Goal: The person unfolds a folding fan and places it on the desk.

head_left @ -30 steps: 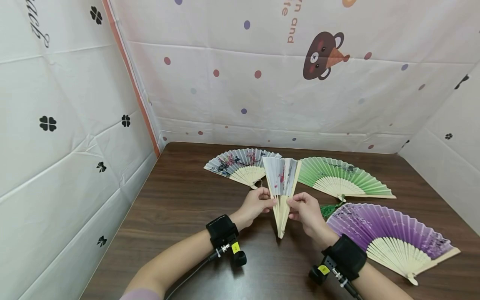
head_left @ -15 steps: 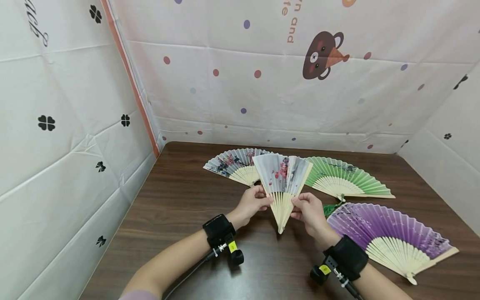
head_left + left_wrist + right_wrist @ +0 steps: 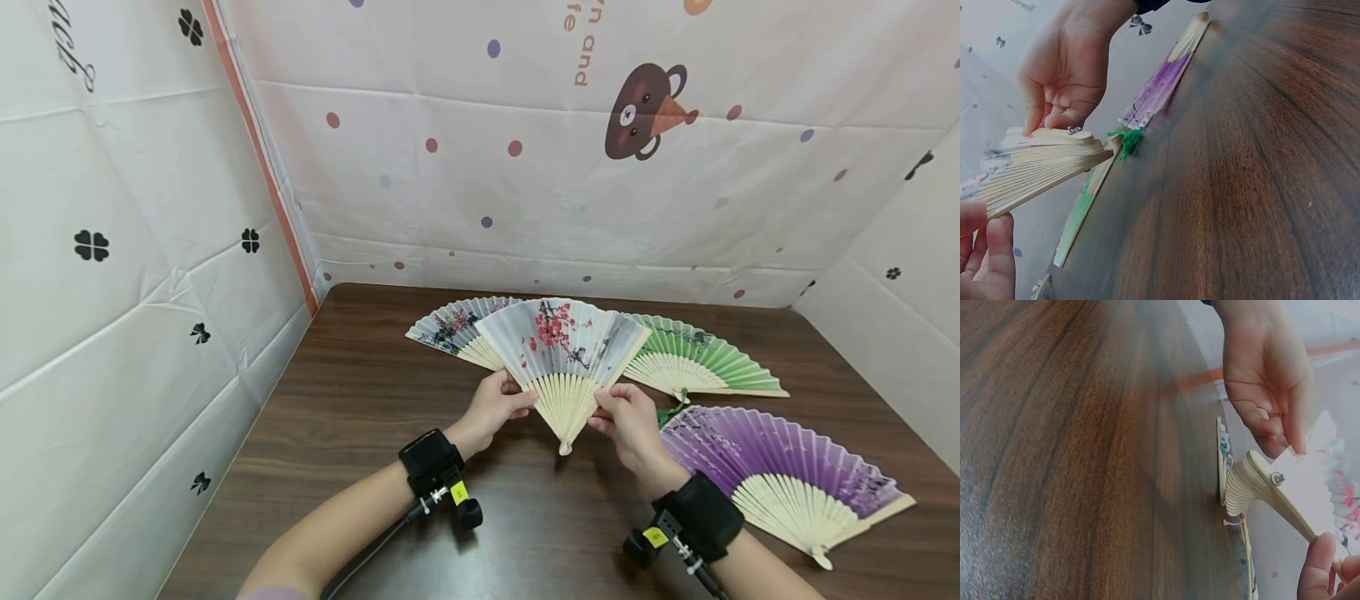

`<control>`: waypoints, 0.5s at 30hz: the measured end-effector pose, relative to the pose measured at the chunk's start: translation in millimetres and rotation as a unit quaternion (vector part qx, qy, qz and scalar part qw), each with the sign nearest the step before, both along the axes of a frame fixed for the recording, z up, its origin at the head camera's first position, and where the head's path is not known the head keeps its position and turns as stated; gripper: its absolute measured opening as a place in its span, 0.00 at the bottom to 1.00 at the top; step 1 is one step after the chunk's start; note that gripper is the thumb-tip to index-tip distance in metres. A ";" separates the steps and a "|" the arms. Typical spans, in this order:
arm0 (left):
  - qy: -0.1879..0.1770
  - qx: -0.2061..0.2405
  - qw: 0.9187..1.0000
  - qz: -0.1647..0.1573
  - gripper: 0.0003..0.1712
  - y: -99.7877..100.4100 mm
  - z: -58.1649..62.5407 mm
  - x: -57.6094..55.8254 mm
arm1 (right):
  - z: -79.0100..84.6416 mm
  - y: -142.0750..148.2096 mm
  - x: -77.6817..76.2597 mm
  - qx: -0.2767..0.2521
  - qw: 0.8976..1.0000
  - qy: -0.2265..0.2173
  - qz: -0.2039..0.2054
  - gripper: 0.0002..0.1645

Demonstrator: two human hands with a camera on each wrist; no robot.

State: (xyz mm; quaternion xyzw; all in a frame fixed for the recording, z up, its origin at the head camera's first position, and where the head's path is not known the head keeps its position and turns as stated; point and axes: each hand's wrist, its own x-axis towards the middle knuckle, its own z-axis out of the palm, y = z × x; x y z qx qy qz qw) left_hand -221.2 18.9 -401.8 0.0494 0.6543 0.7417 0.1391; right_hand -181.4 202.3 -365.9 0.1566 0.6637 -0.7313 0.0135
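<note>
A white-grey folding fan with pink blossoms is partly spread between my two hands, its pivot end pointing toward me. My left hand pinches the fan's left outer rib between thumb and fingers. On the opposite side, my right hand pinches the right outer rib. In the left wrist view the pale ribs of the fan are raised off the table. The right wrist view shows a small metal ring at the pivot of the fan.
Behind the held fan lies a spread grey floral fan, partly covered by it. A spread green fan with a green tassel lies at the back right, and a purple fan nearer on the right. All rest on the dark wooden table.
My hands have moved apart and the held fan has spread from a narrow wedge to a wide one, showing more of the blossom print. It has also shifted slightly away from me.
</note>
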 end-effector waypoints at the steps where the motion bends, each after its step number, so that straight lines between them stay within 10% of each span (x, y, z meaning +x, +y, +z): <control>1: 0.000 0.000 1.000 0.002 0.18 -0.4 -0.2 -0.2 | 0.2 0.5 -0.1 -0.003 1.000 0.000 -0.003 0.07; 15: -0.008 0.012 0.999 0.028 0.18 -3.0 -0.2 0.9 | 3.2 9.4 -0.4 -0.037 0.999 -0.005 -0.039 0.09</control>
